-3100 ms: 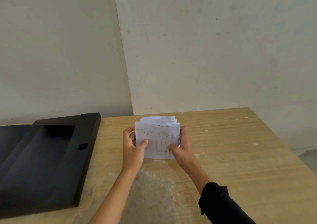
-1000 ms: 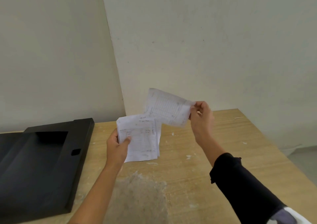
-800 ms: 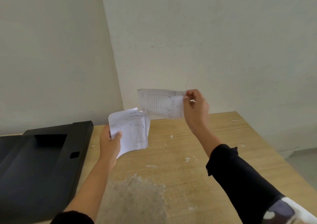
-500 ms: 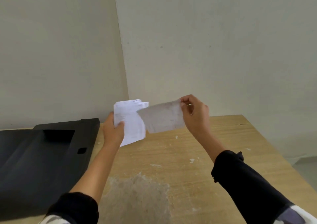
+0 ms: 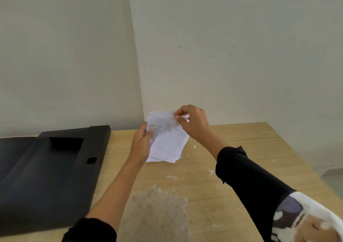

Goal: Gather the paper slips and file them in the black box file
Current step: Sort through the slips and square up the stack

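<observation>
A stack of white printed paper slips [image 5: 167,141] is held upright above the wooden table [image 5: 232,167]. My left hand [image 5: 142,143] grips the stack at its left edge, thumb on the front. My right hand [image 5: 193,123] pinches the stack's top right corner. The black box file [image 5: 46,171] lies open and flat on the table to the left, its inside bare. Both hands are to the right of the file.
Two pale walls meet in a corner right behind the table. The table's right edge drops to the floor [image 5: 332,173]. A grey worn patch [image 5: 157,210] and small white flecks mark the tabletop in front of me.
My right hand held a single slip apart from the stack; it has now brought that slip onto the front of the stack in my left hand. The stack has come down a little.
</observation>
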Demonstrator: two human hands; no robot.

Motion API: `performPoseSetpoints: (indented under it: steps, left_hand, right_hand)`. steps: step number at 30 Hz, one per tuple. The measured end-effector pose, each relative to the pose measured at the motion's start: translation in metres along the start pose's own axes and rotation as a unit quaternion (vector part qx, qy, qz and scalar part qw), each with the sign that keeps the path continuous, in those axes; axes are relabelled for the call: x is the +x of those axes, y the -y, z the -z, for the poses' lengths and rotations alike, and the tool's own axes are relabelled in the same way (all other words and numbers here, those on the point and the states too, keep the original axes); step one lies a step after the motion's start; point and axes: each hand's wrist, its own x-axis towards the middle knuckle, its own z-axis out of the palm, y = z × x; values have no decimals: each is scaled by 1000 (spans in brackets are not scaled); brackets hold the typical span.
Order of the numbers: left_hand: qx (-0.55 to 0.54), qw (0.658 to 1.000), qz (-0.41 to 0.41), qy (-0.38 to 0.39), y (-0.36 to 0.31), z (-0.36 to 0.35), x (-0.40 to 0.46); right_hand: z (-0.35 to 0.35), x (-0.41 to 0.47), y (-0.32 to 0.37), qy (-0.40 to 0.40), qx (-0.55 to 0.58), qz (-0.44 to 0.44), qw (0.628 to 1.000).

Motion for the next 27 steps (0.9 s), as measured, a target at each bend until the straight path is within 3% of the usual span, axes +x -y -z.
performPoseSetpoints:
  steps: [5, 10, 14, 18, 22, 27]
  left_hand:
    - [78, 996, -52, 9, 18, -9, -14]
    - [62, 996, -33, -59, 20, -8, -17]
    - [55, 996, -11, -69, 21, -2, -16]
    - [46, 995, -22, -87, 23, -7, -19]
    - [30, 992, -41, -112, 22, -11, -22]
    - [49, 998, -31, -11, 29, -6, -28]
  right_hand:
    - [-6, 0, 3, 1, 76, -45, 996]
    - [-7, -24, -20, 23, 154, -91, 984]
    - [-21, -56, -32, 33, 301, -170, 938]
    - [-33, -67, -16, -6, 419, -167, 893]
    - [-41, -73, -2, -27, 399, -151, 904]
    - [-43, -71, 0, -57, 356, -134, 923]
